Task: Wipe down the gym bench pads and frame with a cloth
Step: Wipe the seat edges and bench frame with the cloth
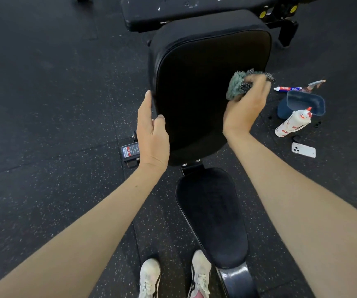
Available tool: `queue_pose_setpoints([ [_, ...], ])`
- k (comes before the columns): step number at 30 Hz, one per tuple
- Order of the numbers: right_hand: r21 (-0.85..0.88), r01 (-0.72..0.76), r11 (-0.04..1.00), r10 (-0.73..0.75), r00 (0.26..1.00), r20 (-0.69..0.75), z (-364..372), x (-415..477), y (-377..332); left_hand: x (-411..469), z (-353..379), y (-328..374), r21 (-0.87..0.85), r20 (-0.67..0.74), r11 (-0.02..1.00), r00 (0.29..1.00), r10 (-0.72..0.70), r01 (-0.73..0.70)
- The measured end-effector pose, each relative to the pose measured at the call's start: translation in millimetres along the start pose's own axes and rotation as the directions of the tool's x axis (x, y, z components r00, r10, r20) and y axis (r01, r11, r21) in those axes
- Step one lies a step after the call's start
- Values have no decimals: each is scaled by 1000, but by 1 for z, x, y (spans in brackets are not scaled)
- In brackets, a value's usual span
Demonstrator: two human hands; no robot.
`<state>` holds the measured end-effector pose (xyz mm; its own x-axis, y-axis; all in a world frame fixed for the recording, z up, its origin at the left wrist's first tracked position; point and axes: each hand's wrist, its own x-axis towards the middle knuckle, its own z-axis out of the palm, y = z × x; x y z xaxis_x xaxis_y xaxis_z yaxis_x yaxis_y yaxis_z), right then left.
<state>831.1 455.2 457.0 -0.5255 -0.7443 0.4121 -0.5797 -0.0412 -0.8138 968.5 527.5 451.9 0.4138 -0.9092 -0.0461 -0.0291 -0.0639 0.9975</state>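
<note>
A black gym bench stands before me, its back pad (197,82) raised upright and its seat pad (212,214) lower, toward my feet. My right hand (246,106) grips a fuzzy grey-green cloth (237,82) with a checkered trim and presses it against the right side of the back pad. My left hand (151,130) holds the pad's left edge, fingers along the side and thumb on the front face. The black frame (235,278) shows below the seat pad.
On the dark rubber floor (44,125) to the right lie a white spray bottle (292,123), a blue tub (304,103), a toothpaste tube (289,88) and a white phone (303,149). A second black bench (184,11) stands behind. My white shoes (149,276) are beside the frame.
</note>
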Motion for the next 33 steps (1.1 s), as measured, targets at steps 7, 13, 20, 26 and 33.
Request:
queue_pose_setpoints([
  [7, 71, -267, 961, 273, 958, -92, 9, 21, 18, -1, 5, -10, 45, -58, 998, 998, -29, 32],
  [13, 42, -420, 907, 421, 907, -24, 15, 8, 35, 3, -7, -21, 59, -108, 992, 988, -108, 115],
  [20, 117, -145, 983, 145, 989, 5, 23, -44, 2, -1, -13, -27, 76, -29, 989, 992, -123, 124],
  [26, 160, -1, 987, -19, 992, 121, 38, -96, -31, 1, -17, -36, 57, -4, 990, 991, -130, 130],
  [33, 147, 204, 968, -238, 931, 277, 44, -125, -25, 5, -23, -46, 51, -39, 988, 989, -145, 147],
])
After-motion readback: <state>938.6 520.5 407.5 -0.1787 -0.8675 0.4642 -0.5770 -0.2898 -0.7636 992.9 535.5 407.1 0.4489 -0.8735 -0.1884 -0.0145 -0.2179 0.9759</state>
